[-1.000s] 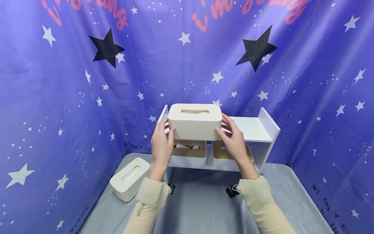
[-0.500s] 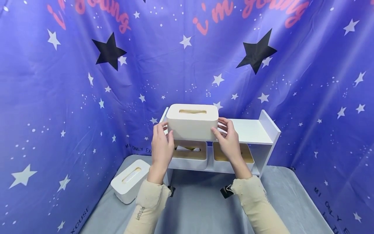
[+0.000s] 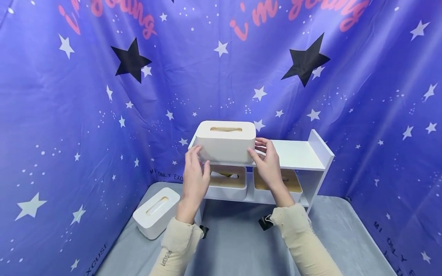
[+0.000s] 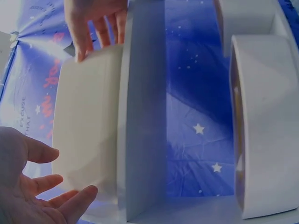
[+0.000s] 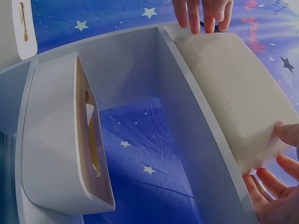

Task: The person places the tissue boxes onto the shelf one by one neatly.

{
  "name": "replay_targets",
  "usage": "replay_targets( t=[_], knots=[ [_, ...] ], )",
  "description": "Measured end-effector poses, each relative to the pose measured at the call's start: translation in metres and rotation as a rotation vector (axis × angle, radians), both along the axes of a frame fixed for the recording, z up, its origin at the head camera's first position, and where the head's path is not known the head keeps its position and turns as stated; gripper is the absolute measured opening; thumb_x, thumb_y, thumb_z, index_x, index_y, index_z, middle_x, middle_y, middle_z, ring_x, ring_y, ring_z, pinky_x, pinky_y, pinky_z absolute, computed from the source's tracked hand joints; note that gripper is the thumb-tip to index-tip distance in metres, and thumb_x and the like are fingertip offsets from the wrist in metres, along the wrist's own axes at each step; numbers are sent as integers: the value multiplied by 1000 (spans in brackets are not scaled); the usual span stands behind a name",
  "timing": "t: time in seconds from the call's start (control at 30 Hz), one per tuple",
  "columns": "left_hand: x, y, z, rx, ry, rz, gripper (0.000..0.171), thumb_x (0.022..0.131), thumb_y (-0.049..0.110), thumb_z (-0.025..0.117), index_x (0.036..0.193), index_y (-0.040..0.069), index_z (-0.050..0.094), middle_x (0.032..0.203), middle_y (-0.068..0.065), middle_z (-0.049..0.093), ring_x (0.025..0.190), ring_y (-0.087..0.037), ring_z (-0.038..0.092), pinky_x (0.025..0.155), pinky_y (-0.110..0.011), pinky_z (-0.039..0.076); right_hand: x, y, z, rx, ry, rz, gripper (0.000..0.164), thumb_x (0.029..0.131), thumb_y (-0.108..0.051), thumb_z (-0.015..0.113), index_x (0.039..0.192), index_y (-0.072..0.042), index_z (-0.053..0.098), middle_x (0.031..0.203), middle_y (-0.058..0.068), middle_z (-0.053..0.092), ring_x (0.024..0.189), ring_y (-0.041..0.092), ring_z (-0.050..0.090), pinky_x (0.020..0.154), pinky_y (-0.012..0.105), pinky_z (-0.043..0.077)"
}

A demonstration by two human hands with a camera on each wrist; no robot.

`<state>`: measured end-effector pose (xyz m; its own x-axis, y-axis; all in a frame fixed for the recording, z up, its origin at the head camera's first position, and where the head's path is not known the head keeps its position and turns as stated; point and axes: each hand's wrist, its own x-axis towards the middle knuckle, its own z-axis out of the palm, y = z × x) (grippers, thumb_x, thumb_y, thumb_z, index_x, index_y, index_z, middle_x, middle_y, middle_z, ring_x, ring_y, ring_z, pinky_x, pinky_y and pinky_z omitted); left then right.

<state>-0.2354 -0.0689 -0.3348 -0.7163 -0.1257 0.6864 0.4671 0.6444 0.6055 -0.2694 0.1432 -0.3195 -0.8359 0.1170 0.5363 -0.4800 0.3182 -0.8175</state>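
A cream tissue box (image 3: 226,147) with an oval slot in its lid stands upright on the left part of the white shelf unit's (image 3: 297,154) upper board. My right hand (image 3: 268,163) grips its right end, thumb on the front face and fingers along the side. At the other end, my left hand (image 3: 195,176) has its fingers spread and relaxed, fingertips right at the corner. The left wrist view shows this left hand (image 4: 42,182) beside the box (image 4: 88,126), thumb and fingers apart. In the right wrist view the right thumb (image 5: 287,133) touches the box.
Two white tissue boxes with wooden lids, one left (image 3: 226,191) and one right (image 3: 293,196), stand on the lower shelf. Another cream tissue box (image 3: 157,212) lies at an angle on the grey tabletop (image 3: 238,245) at left. A purple star-printed curtain (image 3: 221,88) hangs behind.
The held tissue box has shifted slightly left along the upper shelf, and my right hand has moved with it. My left fingers have loosened and the thumb has come away from its front face.
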Motion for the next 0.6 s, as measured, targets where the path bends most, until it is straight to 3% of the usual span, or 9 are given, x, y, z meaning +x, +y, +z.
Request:
replay_targets(
  t=[0.13,0.43,0.6],
  knots=[
    [4,4,-5,1,-9,-27,49,95,3,61,141,1,45,152,-18,38,125,-35,57,101,-42,55,-1,-2,-2,3,-2,-1,47,95,-11,67,136,2,48,130,23,55,122,38,60,104,47,53],
    [10,2,-14,74,-38,-132,50,95,2,59,143,1,43,152,-15,41,138,-30,47,108,-44,50,3,-3,-1,-1,3,39,47,96,-10,65,138,2,47,137,22,54,129,37,56,108,46,51],
    [13,-1,-21,87,-40,-170,51,94,1,62,141,0,45,148,-16,48,132,-31,54,109,-44,49,11,0,-5,6,-11,71,49,97,-12,64,141,1,46,144,22,52,134,37,53,110,44,48]
  ],
)
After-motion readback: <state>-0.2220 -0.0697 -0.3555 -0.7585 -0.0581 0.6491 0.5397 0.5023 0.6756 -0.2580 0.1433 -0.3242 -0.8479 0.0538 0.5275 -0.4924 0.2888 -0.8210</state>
